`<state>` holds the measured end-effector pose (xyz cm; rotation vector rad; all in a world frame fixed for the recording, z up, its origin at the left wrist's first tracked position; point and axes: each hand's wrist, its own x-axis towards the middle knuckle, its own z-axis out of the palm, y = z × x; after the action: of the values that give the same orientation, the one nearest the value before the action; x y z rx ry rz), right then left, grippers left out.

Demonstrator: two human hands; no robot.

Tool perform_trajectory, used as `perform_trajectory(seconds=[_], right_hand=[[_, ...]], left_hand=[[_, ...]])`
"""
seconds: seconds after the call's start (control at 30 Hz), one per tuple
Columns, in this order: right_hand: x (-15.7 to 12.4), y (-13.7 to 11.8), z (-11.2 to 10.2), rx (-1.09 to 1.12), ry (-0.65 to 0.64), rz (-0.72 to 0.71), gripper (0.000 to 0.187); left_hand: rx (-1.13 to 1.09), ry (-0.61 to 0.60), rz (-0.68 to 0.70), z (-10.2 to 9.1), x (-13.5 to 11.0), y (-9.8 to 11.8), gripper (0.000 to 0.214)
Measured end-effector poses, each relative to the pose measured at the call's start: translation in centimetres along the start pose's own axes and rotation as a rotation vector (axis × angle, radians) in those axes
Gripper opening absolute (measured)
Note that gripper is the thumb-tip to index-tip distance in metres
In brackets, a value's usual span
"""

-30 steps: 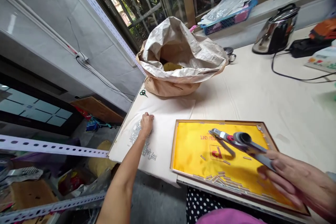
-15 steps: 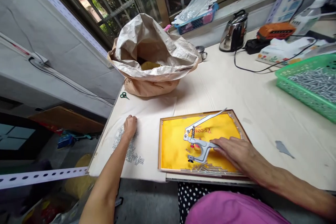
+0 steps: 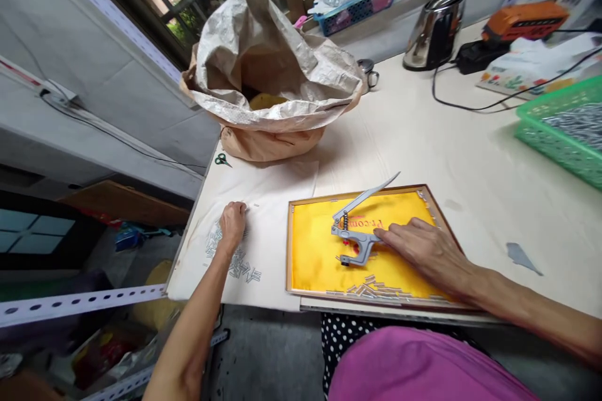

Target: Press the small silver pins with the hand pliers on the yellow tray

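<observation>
My right hand (image 3: 418, 247) grips the lower handle of grey snap-fastener pliers (image 3: 362, 249), whose upper lever stands raised and whose jaws are apart. The pliers are over a shallow tray (image 3: 288, 250) with brown edges, lined with yellow cloth (image 3: 315, 244) that bears red lettering. Short metal tubes (image 3: 376, 290) lie along the tray's near side. To the left, my left hand (image 3: 233, 222) rests with curled fingers at the far edge of a pile of small silvery metal pieces (image 3: 239, 266) on the tabletop. Whatever its fingertips pinch, if anything, is hidden.
A large paper-lined sack (image 3: 273, 138) stands open behind the tray, with green-handled scissors (image 3: 222, 160) at its left. At the right are a green basket (image 3: 555, 138) of metal pieces, a steel kettle (image 3: 437, 25), a black cable and a grey scrap (image 3: 522, 258).
The camera view has shifted slightly. My right hand has turned the pliers a little over the tray, still gripping them. My left hand stays by the pile, fingers curled.
</observation>
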<state>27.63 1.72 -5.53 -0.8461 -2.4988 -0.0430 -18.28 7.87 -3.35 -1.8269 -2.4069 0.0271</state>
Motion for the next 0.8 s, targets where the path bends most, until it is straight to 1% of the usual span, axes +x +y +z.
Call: perform_trajectory(seconds=[0.07, 0.13, 0.17, 0.23, 0.3, 0.37, 0.47, 0.6, 0.67, 0.7, 0.77, 0.8], right_hand=[[0.1, 0.0, 0.3, 0.039, 0.012, -0.005, 0.024], [0.1, -0.1, 0.5, 0.074, 0.029, -0.010, 0.024], [0.1, -0.1, 0.6, 0.085, 0.036, -0.011, 0.024], [0.2, -0.2, 0.7, 0.101, 0.035, -0.015, 0.025], [0.3, -0.4, 0.7, 0.111, 0.022, -0.020, 0.025], [0.5, -0.6, 0.6, 0.115, 0.011, -0.025, 0.024], [0.9, -0.9, 0.4, 0.117, 0.018, -0.034, 0.025], [1.2, -0.9, 0.3, 0.086, 0.019, -0.047, 0.024], [1.3, -0.9, 0.5, 0.067, 0.016, -0.058, 0.022], [1.3, -0.8, 0.5, 0.059, 0.012, -0.061, 0.021], [1.3, -0.8, 0.8, 0.043, -0.006, -0.067, 0.020], [1.3, -0.7, 0.9, 0.033, -0.018, -0.068, 0.020]], left_hand=[[-0.010, 0.001, -0.071, 0.1, -0.3, -0.7, 0.033], [-0.005, 0.004, -0.087, 0.2, -0.3, -1.3, 0.033], [-0.007, 0.003, -0.066, 0.3, -0.3, -1.5, 0.032], [-0.007, -0.004, 0.033, 0.4, -0.2, -1.3, 0.032], [0.021, -0.021, 0.163, 0.5, 0.0, -0.4, 0.033], [0.082, -0.058, 0.256, 0.6, 0.4, 0.7, 0.032], [0.154, -0.121, 0.313, 0.7, 1.2, 1.8, 0.029], [0.149, -0.143, 0.348, 0.1, 1.7, 2.2, 0.027], [0.070, -0.092, 0.332, -0.5, 1.3, 2.6, 0.023], [-0.015, -0.044, 0.296, -0.9, 0.8, 3.1, 0.021], [-0.282, 0.020, 0.182, -1.9, -0.8, 4.7, 0.016], [-0.441, 0.007, 0.124, -2.4, -2.0, 5.8, 0.015]])
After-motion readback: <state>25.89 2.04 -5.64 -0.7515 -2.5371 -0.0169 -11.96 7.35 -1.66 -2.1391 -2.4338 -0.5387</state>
